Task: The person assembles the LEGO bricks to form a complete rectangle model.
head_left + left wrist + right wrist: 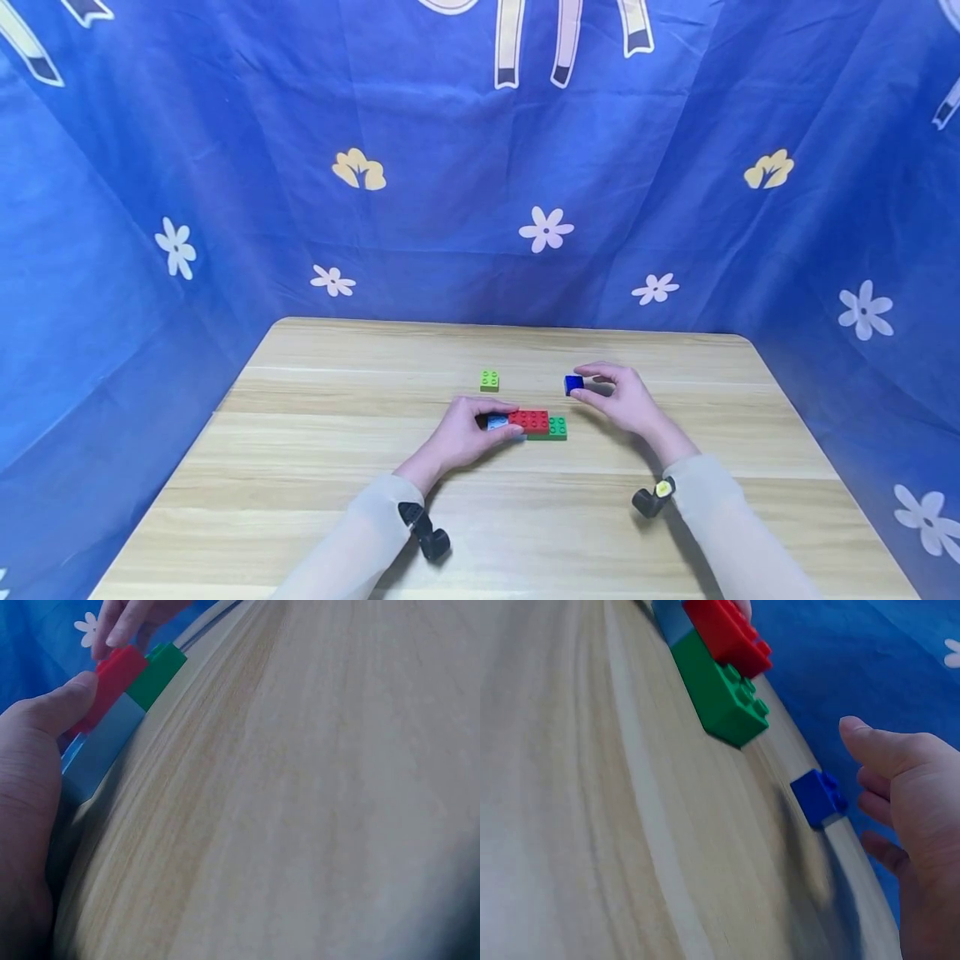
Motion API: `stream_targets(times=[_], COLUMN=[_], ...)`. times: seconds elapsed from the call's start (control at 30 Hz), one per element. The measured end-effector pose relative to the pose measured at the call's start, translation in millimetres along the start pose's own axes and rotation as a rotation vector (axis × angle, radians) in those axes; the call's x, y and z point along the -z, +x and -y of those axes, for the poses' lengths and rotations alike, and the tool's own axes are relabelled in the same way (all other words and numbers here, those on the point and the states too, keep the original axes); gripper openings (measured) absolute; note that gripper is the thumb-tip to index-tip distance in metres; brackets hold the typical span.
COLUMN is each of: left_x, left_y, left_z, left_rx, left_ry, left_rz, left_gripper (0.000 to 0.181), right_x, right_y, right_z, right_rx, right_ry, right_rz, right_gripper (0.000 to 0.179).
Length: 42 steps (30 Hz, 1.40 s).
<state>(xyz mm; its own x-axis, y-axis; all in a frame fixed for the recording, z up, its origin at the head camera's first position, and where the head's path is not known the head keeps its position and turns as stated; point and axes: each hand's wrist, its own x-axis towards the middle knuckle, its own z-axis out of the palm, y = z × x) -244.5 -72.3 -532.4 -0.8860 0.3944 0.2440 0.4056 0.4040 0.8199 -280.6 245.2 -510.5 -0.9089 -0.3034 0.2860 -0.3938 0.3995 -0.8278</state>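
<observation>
Wooden tabletop, side edges well away
Left hand grips red toy brick; right hand, fingers parted, apparently just beside blue brick.

The left hand covers part of the light-blue rectangular plastic brick, and the red rectangular plastic brick hides part of the green rectangular plastic brick. The head view's bottom edge cuts off both pale fabric sleeves.
</observation>
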Motion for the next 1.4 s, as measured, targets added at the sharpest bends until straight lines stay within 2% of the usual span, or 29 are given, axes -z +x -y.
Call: stream_targets(times=[0.2, 0.53, 0.97, 1.4], left_x=[0.7, 0.0, 1.2, 1.5], left_y=[-0.5, -1.0, -1.7, -1.6], left_z=[1.7, -2.4, -4.9, -2.2], left_rx=[-0.001, 0.02, 0.025, 0.028], left_ry=[-0.002, -0.004, -0.001, -0.005], left_rz=[-0.007, 0.004, 0.011, 0.012], left_gripper=[0.041, 0.042, 0.044, 0.043], right_x=[2, -1, -5, -4], right_y=[5.5, 7.9, 7.5, 4.6], right_z=[-10, -22, -25, -9], right_rx=[-0.038, -0.083, -0.027, -0.018], right_ry=[-0.041, -0.09, -0.16, -0.117], right_rz=[0.028, 0.045, 0.03, 0.052], right_gripper=[0.051, 0.052, 0.041, 0.041])
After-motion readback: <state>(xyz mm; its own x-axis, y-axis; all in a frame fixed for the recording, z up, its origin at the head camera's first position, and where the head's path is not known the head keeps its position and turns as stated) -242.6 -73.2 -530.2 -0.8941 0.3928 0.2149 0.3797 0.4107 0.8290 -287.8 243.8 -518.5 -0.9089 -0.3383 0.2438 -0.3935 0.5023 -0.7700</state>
